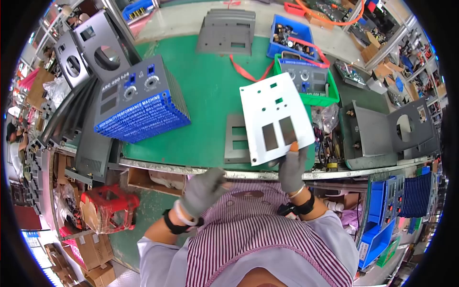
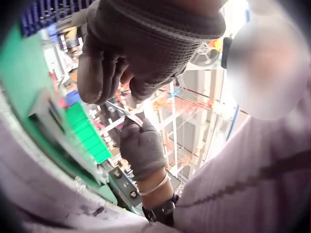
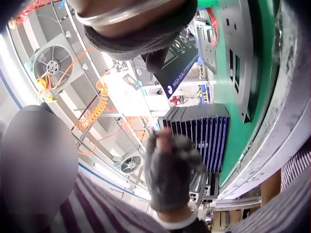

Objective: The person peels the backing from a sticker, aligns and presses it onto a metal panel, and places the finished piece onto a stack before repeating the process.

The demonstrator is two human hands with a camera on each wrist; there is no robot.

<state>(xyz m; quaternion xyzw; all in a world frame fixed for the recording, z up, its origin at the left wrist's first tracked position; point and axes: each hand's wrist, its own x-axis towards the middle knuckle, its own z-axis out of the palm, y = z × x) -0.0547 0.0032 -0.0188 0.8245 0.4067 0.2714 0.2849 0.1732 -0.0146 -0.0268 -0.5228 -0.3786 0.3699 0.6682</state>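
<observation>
A white-faced panel (image 1: 276, 115) with two rectangular windows and small holes is tilted above the bench. My gloved right hand (image 1: 292, 171) pinches its lower right corner; the left wrist view shows the panel (image 2: 125, 113) nearly edge-on in that hand (image 2: 143, 150). Printed lettering covers the panel's other side (image 3: 177, 65) in the right wrist view. My gloved left hand (image 1: 204, 191) is off the panel, at the bench's front edge, its fingers curled with nothing visible in them (image 3: 170, 174). Partly behind the panel, a grey panel (image 1: 234, 136) lies on the green mat.
Left on the bench stands a stack of blue-edged printed panels (image 1: 143, 100), beside grey housings (image 1: 103, 48). More grey panels (image 1: 227, 31) lie at the back. A blue bin (image 1: 292, 36) and green bin (image 1: 330, 98) stand back right, with a grey housing (image 1: 373, 136) at right.
</observation>
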